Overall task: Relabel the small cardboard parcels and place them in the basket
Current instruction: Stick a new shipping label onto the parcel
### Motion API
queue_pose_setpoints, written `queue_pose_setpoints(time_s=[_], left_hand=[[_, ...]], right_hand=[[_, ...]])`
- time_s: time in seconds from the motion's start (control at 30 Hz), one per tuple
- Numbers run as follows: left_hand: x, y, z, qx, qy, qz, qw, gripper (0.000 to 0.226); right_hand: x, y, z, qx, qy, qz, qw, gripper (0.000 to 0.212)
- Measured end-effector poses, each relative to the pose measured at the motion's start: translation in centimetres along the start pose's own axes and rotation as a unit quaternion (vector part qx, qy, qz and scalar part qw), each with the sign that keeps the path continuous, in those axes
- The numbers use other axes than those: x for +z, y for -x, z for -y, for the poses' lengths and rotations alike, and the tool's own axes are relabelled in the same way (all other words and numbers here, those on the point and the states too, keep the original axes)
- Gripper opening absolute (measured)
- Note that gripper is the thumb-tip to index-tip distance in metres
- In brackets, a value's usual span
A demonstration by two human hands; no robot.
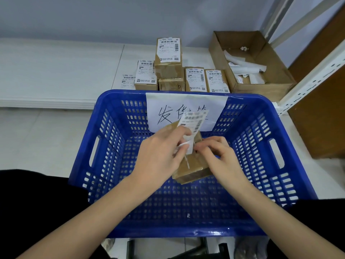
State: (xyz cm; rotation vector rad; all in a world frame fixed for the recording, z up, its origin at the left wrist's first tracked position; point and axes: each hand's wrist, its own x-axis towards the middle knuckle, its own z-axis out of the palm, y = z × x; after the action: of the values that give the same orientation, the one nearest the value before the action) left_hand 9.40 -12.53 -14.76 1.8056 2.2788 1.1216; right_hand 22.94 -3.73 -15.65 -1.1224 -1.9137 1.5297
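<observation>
head cam: single wide-angle view | looked fwd+down | close over blue basket, frame center | wall across frame top

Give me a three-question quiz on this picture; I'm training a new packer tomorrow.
1. True or false: the blue basket already holds finished parcels.
2. What is being peeled from the held parcel? A tape, B shipping label, C string.
3. Which hand pinches the label?

Key: 1 false, its floor is bare. 2 B. 3 The left hand; the right hand steadies the parcel.
</observation>
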Motion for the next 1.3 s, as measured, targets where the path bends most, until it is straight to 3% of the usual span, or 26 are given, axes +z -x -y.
queue_pose_setpoints(time_s=[0.33, 0.7, 0.97, 1.3], left_hand=[[0.2, 0.2, -0.5, -0.065, 0.064, 0.045, 0.995, 0.020], [0.0, -0.2, 0.1, -0.077, 0.101, 0.042, 0.991, 0.015], [-0.6, -1.1, 0.4, -0.162, 0.133, 0.079, 0.975, 0.015], [-0.5, -0.5, -0.2, -0.154, 0.160, 0.115, 0.968, 0.016]], right_hand=[[0.0, 0.0, -0.2, -0.022, 0.010, 0.010, 1.000, 0.009], [-0.2, -0.5, -0.4, -0.024, 0.015, -0.001, 1.000, 0.016], [-0.2, -0.4, -0.3, -0.013, 0.009, -0.001, 1.000, 0.015], [-0.3, -0.6, -0.3, -0.006, 0.005, -0.006, 1.000, 0.014]])
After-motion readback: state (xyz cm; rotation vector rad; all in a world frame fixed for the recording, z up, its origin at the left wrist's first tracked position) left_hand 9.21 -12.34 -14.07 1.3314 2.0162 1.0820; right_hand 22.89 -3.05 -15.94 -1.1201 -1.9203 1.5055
